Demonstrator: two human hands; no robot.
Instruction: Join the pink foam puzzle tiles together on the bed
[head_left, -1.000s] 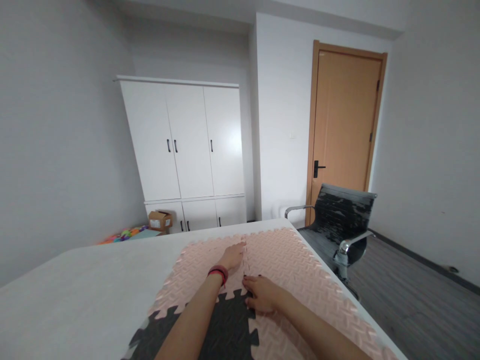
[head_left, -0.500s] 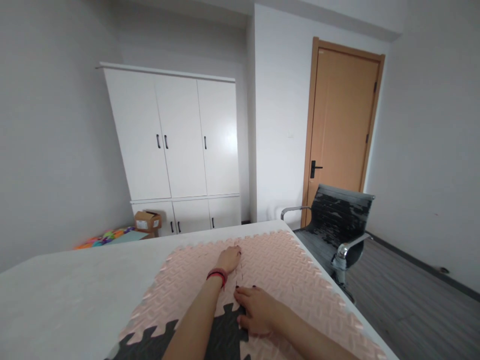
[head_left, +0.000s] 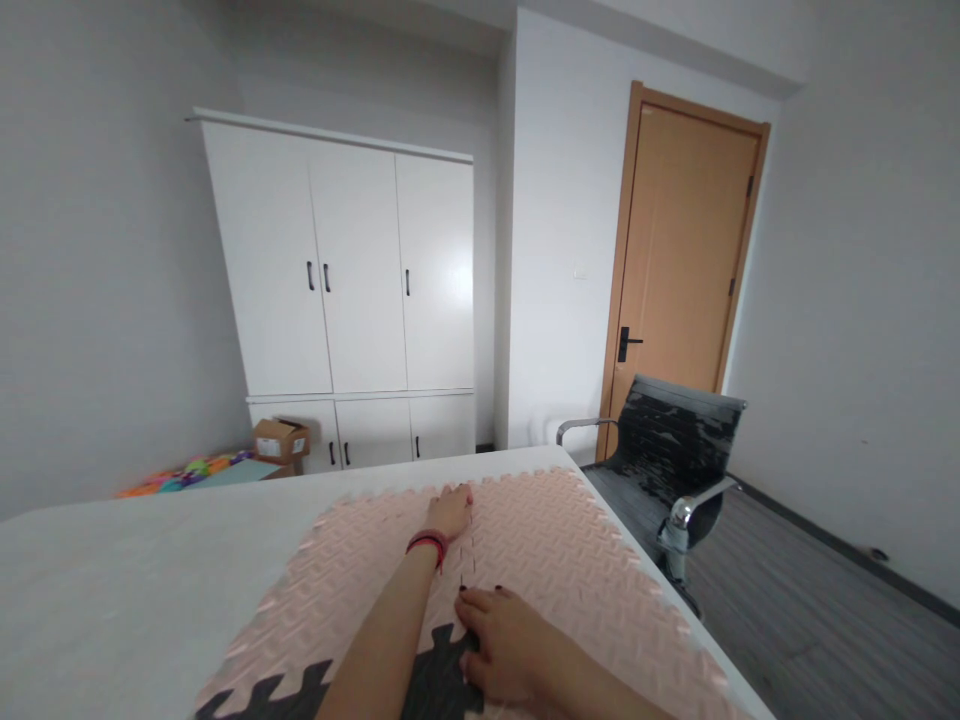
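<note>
We are pressing both hands flat on a set of interlocking foam mats spread over a white table. Our left hand, with a red band at the wrist, is lying open and palm down at the far end of the seam, gripping nothing, its fingertips reaching toward 12 o'clock. Our right hand is resting closer to us, at about 5 o'clock from the left one, fingers spread and flat, closed on nothing.

The seam is running between the left pink mat and the right pink mat, and both hands are sitting on or just beside it. A dark grey mat is showing at 6 o'clock, under our forearms, its toothed edge locking into the pink ones.

Beyond the table, a white wardrobe is standing at 11 o'clock, with a cardboard box and bright toys at its foot. A wooden door is at 1 o'clock, and a worn black office chair is standing at 3 o'clock, just off the table's corner.
</note>
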